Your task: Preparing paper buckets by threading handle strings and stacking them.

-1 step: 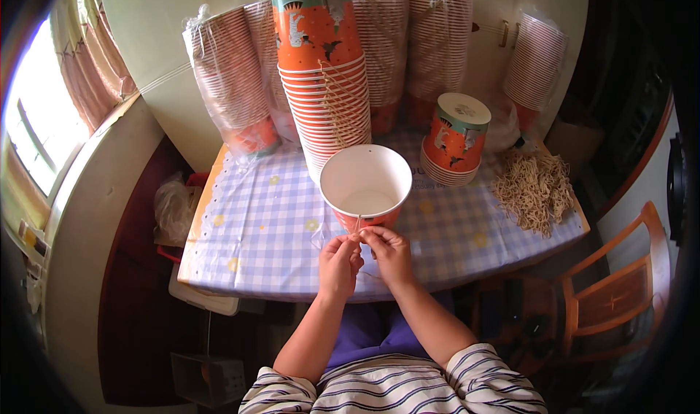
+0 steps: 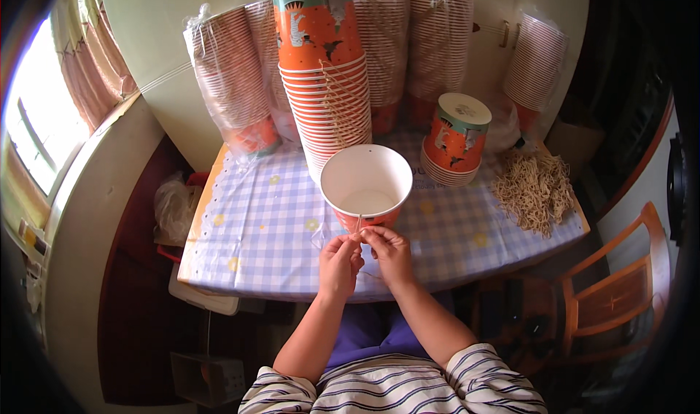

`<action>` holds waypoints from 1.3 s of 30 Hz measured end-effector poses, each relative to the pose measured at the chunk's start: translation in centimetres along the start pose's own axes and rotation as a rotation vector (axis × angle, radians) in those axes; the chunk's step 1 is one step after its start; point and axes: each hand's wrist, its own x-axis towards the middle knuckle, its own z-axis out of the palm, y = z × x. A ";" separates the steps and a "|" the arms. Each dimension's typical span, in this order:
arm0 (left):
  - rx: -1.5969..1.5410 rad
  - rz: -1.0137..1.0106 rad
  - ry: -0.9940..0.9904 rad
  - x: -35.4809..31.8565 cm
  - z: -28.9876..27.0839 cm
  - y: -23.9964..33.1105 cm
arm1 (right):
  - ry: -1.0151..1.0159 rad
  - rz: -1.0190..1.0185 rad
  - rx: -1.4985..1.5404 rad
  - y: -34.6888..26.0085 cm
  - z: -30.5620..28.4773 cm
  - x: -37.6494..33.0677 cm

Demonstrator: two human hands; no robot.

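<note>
An orange paper bucket (image 2: 367,183) with a white inside stands upright at the table's near middle, its mouth tipped toward me. A thin beige string (image 2: 359,223) comes over the near rim and runs down to my fingertips. My left hand (image 2: 340,262) pinches at the string just below the rim. Right beside it, my right hand (image 2: 389,253) pinches at the same spot, the two sets of fingertips touching. Its ends are hidden by the fingers. Behind the bucket rises a tall stack of upside-down orange buckets (image 2: 321,86) with string loops hanging down its side.
A short upside-down bucket stack (image 2: 456,140) and a heap of beige strings (image 2: 536,191) lie at the right of the checked tablecloth (image 2: 251,228). Plastic-wrapped bucket stacks (image 2: 230,78) line the back. A wooden chair (image 2: 616,283) stands at the right, a plastic bag (image 2: 175,210) left of the table.
</note>
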 end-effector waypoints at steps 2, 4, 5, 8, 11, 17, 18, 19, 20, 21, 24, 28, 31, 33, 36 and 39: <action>0.009 -0.047 -0.011 0.2 -0.2 -0.1 | 0.011 0.076 0.143 0.0 -0.1 0.0; 0.012 -0.051 -0.018 0.2 -0.3 -0.1 | 0.001 0.101 0.175 0.2 -0.3 0.1; 0.015 -0.055 -0.026 0.2 -0.3 -0.1 | -0.007 0.125 0.209 0.3 -0.3 0.1; 0.027 -0.065 -0.001 0.3 -0.5 -0.2 | -0.003 0.084 0.234 -0.3 0.2 -0.1; 0.054 -0.081 0.029 0.3 -0.2 -0.2 | -0.008 -0.100 0.021 0.6 -0.4 0.1; 0.080 -0.057 -0.027 0.2 -0.7 -0.4 | 0.032 -0.243 -0.189 0.3 -0.4 0.1; 0.079 -0.056 -0.026 0.2 -0.7 -0.4 | 0.032 -0.243 -0.189 0.4 -0.5 0.1; 0.083 -0.061 -0.024 0.2 -0.7 -0.4 | 0.033 -0.256 -0.222 0.5 -0.5 0.1; 0.086 -0.066 -0.022 0.2 -0.7 -0.4 | 0.034 -0.268 -0.254 0.5 -0.5 0.1; 0.086 -0.065 -0.021 0.2 -0.7 -0.3 | 0.033 -0.267 -0.255 0.4 -0.5 0.1; 0.088 -0.077 -0.015 0.2 -0.7 -0.3 | -0.017 -0.166 -0.187 0.2 -0.4 0.0; 0.086 -0.091 -0.022 0.1 -0.7 -0.2 | -0.043 -0.073 -0.047 0.4 -0.5 0.1; 0.091 -0.078 -0.027 0.2 -0.8 -0.2 | -0.089 -0.020 0.057 0.0 -0.4 0.0; 0.096 -0.069 -0.033 0.1 -0.8 -0.2 | -0.113 0.001 0.100 -0.4 -0.5 -0.1; 0.130 -0.037 -0.045 -0.1 -0.7 0.0 | -0.150 0.044 0.108 -0.8 -0.6 -0.1; 0.161 -0.027 -0.070 -0.1 -0.5 0.0 | -0.170 0.061 0.136 -0.9 -0.9 0.0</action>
